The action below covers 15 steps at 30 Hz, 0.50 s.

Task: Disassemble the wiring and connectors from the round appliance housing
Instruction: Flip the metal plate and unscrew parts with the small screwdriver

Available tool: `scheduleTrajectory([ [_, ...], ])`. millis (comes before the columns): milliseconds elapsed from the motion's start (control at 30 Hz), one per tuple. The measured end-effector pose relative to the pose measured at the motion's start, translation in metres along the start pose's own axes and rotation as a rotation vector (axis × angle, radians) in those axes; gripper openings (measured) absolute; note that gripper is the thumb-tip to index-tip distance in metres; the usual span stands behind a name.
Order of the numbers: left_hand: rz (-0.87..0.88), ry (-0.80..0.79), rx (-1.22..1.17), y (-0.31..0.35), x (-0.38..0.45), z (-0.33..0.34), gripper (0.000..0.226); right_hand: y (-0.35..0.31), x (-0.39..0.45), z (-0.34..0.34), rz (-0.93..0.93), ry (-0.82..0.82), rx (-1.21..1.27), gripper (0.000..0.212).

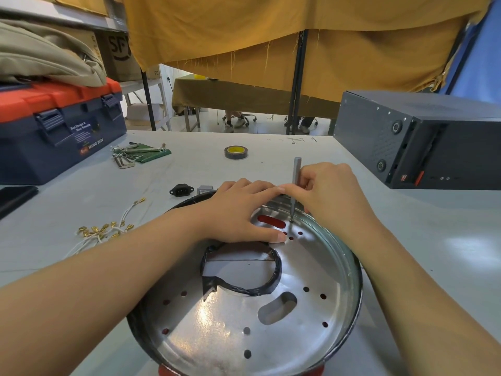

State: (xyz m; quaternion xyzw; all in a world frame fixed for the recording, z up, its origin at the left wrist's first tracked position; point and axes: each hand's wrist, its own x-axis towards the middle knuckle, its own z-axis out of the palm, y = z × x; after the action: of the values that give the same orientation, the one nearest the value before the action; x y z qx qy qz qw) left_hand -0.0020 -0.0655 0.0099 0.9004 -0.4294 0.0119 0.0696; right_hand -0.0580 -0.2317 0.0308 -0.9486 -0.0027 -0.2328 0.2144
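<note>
The round metal housing point(311, 267) lies in front of me, its shiny perforated plate facing up. My left hand point(238, 210) rests flat on the far part of the plate, fingers straight and the thumb pressing near a red slot. My right hand point(328, 194) pinches a thin grey screwdriver point(296, 175), held upright with its tip on a screw at the plate's far rim. White wires with brass terminals point(105, 230) lie loose on the table to the left. A black power socket point(181, 190) and a small grey part point(205, 189) sit just beyond the housing.
A blue and red toolbox point(54, 131) stands at the far left, with hex keys on a green card point(138, 153) beside it. A roll of tape point(235, 152) lies mid-table. A dark computer case point(423, 139) fills the right. A black flat object point(15, 198) sits at the left edge.
</note>
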Motion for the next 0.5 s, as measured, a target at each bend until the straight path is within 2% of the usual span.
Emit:
scheduleTrajectory([
  [133,0.005,0.004,-0.004,-0.001,0.001,0.0,0.079,-0.003,0.0,-0.001,-0.003,-0.035,0.015,0.027],
  [333,0.0,-0.008,-0.013,-0.002,0.001,0.001,0.082,0.001,-0.001,-0.006,-0.017,-0.171,0.062,0.024],
  [500,0.009,-0.001,-0.009,-0.002,0.001,0.002,0.082,0.006,0.0,-0.011,-0.055,-0.254,0.194,0.032],
])
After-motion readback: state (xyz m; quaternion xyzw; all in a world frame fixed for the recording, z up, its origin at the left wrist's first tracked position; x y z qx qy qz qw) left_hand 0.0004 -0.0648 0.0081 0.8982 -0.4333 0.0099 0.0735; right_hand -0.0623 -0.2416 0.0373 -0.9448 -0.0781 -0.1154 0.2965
